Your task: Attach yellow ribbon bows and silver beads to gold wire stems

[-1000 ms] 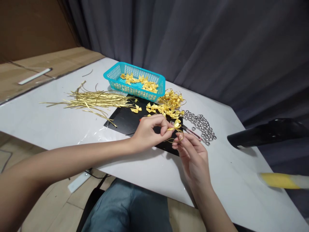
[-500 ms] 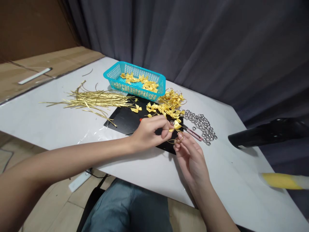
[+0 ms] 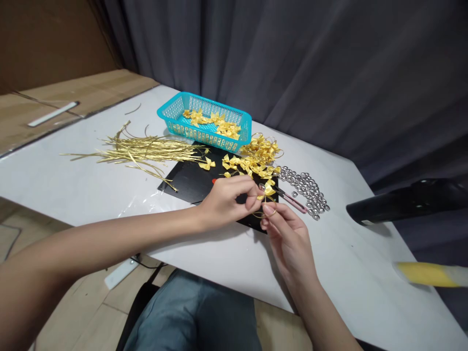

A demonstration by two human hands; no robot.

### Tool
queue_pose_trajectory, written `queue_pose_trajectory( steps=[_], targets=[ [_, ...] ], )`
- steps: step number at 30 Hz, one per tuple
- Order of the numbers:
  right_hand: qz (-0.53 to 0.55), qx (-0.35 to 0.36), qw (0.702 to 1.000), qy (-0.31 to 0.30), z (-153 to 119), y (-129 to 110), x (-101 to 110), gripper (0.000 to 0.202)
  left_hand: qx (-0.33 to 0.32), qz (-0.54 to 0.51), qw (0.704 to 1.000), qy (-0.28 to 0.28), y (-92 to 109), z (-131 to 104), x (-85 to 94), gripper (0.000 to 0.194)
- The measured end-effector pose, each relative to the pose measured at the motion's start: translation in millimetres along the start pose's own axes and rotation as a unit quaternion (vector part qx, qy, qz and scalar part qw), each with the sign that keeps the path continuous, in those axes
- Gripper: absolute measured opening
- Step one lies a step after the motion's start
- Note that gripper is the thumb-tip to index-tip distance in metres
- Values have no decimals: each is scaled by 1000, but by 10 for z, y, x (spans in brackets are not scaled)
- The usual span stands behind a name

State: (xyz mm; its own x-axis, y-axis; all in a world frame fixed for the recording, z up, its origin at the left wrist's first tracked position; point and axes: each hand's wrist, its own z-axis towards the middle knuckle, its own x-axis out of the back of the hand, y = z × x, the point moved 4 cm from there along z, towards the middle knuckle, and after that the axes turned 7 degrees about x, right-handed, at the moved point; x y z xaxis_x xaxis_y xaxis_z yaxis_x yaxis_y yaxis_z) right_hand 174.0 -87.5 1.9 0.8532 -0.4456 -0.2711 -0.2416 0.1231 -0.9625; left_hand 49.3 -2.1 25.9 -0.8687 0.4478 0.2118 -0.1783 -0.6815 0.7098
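Hands meet over a black mat (image 3: 190,181), a flat matte rectangle lying on a smooth white desk (image 3: 73,190). The left hand (image 3: 226,200) has its fingers curled in, thumb and fingertips pinched shut on a small bow (image 3: 268,190) of shiny gold ribbon at the mat's right edge. The right hand (image 3: 290,239) rises from below, palm up, fingers loosely bent, with thumb and forefinger closed on the thin gold wire loop (image 3: 265,213) that hangs under the same bow. The two hands' fingertips nearly touch.

Just behind the bow lies a heap of finished gold bows (image 3: 256,158), crinkled and glossy, spilling over the mat's far corner. Beside the heap, to the right, a cluster of small rounded silver beads (image 3: 307,190) sits on the desk, and a slim pink-handled tool (image 3: 290,199) lies between the beads and the hands. A turquoise plastic basket (image 3: 171,114) with lattice walls stands at the far side of the mat and holds more gold bows. To the left, a loose sheaf of long, thin gold strips (image 3: 142,152) lies fanned across the desk. At the right edge, a black curved object (image 3: 405,200) and a blurred yellow one (image 3: 424,274) show; what they are cannot be told. Dark grey curtain (image 3: 329,73) hangs in folds behind
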Motion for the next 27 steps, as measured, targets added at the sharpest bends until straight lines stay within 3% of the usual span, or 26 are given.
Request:
queue_pose_trajectory(
  steps=[4,7,11,14,20,27],
  targets=[
    [-87,62,994,0,-22,-31,46,12,39,-17,999,2,5,3,-3,31],
    [-172,112,979,8,-35,-78,55,11,131,-64,989,7,-35,13,-17,32],
    [-239,140,961,24,-16,-141,65,13,282,-201,938,6,-149,13,-74,34],
    [-259,150,953,39,15,-168,105,14,350,-284,893,3,-231,10,-119,40],
    [-271,182,945,6,15,-154,122,7,430,-362,827,3,-313,-13,-167,49],
    [-374,262,884,-100,-69,-199,5,7,472,-384,793,37,-396,-29,-170,42]
  ],
)
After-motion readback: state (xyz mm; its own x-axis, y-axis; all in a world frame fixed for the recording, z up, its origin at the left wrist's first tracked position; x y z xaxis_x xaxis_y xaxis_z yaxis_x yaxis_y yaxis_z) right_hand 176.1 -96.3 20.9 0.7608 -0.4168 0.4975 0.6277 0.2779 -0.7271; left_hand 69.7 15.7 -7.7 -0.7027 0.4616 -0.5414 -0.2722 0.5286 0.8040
